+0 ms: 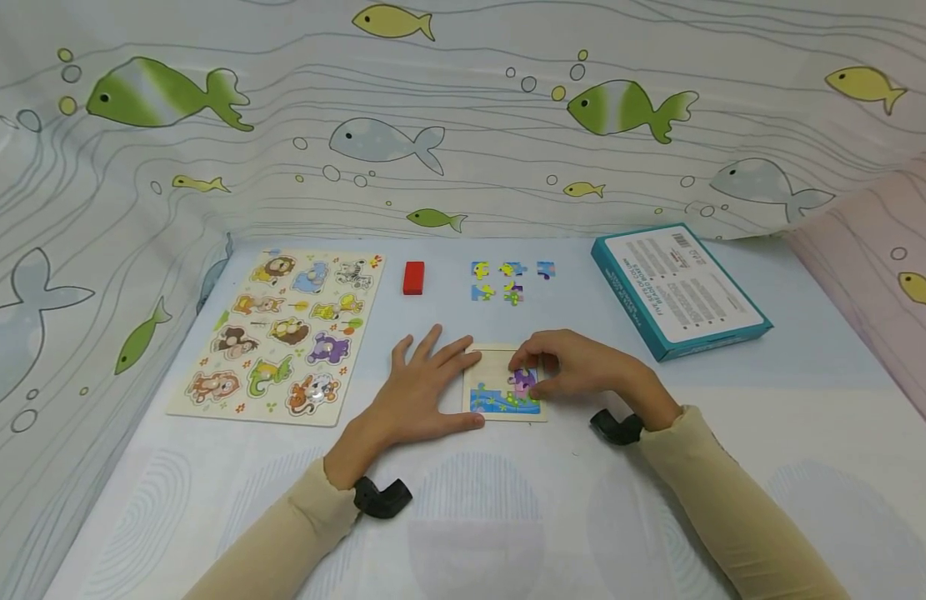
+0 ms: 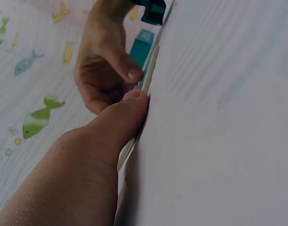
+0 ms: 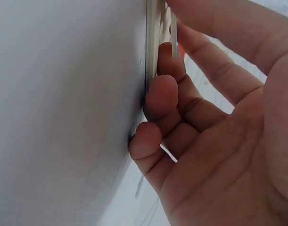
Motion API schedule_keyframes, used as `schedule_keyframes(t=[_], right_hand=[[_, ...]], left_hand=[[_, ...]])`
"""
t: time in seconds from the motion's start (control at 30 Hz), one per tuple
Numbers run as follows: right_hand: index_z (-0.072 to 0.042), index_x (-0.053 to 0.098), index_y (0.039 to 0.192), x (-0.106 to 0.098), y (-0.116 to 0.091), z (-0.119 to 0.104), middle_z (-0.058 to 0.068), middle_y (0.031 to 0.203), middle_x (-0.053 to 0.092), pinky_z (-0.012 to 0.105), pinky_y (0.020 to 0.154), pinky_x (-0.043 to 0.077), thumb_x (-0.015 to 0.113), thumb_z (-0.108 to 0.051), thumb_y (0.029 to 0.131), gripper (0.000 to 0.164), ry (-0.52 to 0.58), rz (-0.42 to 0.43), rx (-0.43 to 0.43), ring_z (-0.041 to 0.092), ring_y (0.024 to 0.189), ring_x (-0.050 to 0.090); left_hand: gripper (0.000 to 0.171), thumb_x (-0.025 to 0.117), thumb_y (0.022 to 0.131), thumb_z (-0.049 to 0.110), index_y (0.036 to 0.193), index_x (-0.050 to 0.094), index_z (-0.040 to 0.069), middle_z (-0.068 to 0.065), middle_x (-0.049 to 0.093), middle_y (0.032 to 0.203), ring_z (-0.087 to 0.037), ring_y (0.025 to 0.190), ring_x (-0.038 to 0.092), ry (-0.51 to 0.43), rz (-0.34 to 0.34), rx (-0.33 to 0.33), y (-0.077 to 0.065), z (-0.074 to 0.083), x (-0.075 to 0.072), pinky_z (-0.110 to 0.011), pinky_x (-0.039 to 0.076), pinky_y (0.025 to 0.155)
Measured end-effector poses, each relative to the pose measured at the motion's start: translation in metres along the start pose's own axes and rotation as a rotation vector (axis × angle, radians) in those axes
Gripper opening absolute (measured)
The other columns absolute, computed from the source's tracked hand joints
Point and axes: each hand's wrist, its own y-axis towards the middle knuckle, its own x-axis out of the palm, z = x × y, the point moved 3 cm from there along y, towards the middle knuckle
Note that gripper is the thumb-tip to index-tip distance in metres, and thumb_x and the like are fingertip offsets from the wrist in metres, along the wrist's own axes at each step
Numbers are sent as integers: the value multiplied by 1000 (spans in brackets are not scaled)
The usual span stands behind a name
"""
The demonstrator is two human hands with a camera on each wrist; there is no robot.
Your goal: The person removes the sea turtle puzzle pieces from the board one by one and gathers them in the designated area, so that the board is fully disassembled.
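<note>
A small square wooden puzzle tray (image 1: 489, 365) lies on the table, its bottom row filled with blue pieces (image 1: 500, 402). My left hand (image 1: 412, 398) is spread flat at the tray's left side, with the index fingertip and thumb touching its edge. Over the right part of the tray, my right hand (image 1: 578, 363) pinches a purple jigsaw piece (image 1: 522, 382) between thumb and fingers. In the right wrist view, that piece (image 3: 174, 37) shows edge-on, tilted slightly off the tray. Whether it touches the neighbouring pieces cannot be told.
Several loose jigsaw pieces (image 1: 481, 292) lie behind the tray, with a red block (image 1: 413, 278) to their left. A wooden animal puzzle board (image 1: 282, 337) occupies the left side. At the right back sits a teal-and-white box (image 1: 680, 287). Fish-patterned cloth (image 1: 500, 100) rises behind.
</note>
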Motion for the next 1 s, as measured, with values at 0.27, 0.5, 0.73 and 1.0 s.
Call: schedule_keyframes(t=[0.27, 0.5, 0.73, 1.0], right_hand=[[-16, 73, 121, -3, -1, 2, -4, 102, 67, 27, 77, 48, 82, -18, 85, 37, 6, 23, 6, 16, 87, 55], [-19, 73, 123, -9, -2, 15, -3, 99, 65, 26, 72, 46, 80, -19, 87, 36, 30, 111, -11, 17, 83, 54], [-19, 73, 123, -19, -4, 29, -3, 103, 67, 25, 69, 45, 80, -17, 87, 37, 21, 220, 18, 17, 79, 53], [-15, 72, 125, -31, -6, 45, 4, 107, 67, 27, 72, 46, 79, -15, 88, 38, -17, 282, 87, 18, 82, 54]], left_hand=[[90, 58, 82, 79, 156, 41, 30, 8, 29, 168, -36, 159, 13, 12, 1, 2, 1, 0, 1, -65, 7, 120], [91, 58, 82, 79, 156, 41, 30, 8, 28, 169, -35, 159, 12, 11, -9, -5, 1, 0, 0, -65, 7, 120], [91, 58, 82, 80, 156, 41, 31, 9, 29, 169, -35, 160, 12, 22, -10, -5, 1, -1, 1, -65, 7, 120], [90, 59, 82, 79, 156, 41, 31, 9, 29, 168, -34, 160, 10, -2, -16, -17, -1, 0, 0, -65, 7, 120]])
